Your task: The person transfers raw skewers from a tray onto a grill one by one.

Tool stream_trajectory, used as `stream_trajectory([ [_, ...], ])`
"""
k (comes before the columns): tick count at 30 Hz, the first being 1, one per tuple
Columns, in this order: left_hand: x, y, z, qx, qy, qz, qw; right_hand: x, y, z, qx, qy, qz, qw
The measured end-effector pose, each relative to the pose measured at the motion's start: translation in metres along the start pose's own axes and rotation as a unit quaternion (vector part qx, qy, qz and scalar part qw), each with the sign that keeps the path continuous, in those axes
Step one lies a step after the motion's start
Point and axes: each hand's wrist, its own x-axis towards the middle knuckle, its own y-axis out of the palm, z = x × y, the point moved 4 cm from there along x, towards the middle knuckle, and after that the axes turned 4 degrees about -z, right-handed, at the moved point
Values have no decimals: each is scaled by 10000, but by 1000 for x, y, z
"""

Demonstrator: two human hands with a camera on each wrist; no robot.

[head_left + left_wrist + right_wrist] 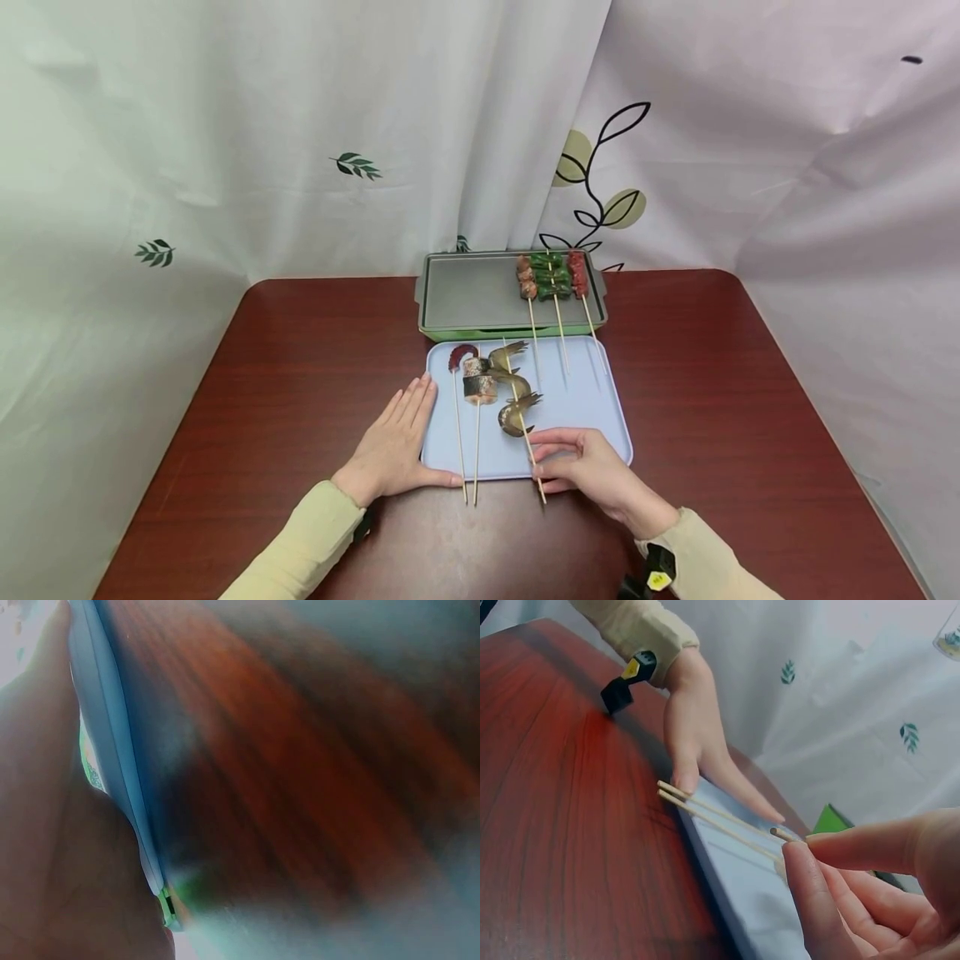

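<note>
My right hand point(588, 468) pinches the lower stick of a skewer point(517, 387) between thumb and fingers. That skewer carries curved olive-brown pieces that look like shrimp. In the right wrist view, the stick's blunt end point(782, 835) pokes out past the fingertips. A pale blue tray point(577, 408) lies under the skewer. Along its left edge rests my left hand point(393, 442), fingers straight, thumb at the near left corner. Beside the thumb lie a dark red curled tentacle skewer point(458, 417) and a skewer of fish chunks with dark skin point(480, 387), both sticks overhanging the near rim.
Behind the tray stands a green-sided grill plate point(468, 292). On its right side lie a brown meat skewer point(527, 279), a green pepper skewer point(551, 277) and a red meat skewer point(577, 275), their sticks reaching over the tray. Brown tabletop point(315, 350) surrounds everything, with curtains point(337, 108) behind.
</note>
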Motion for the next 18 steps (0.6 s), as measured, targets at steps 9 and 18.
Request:
stream_trajectory([
  [9,0,0,0,-12,5,-18,10000,-8,14,11,-200,-235,340,9989],
  [18,-1,-1,-1,-21,-10,27,10000,-6,19,32,-464,-435,344,9974],
])
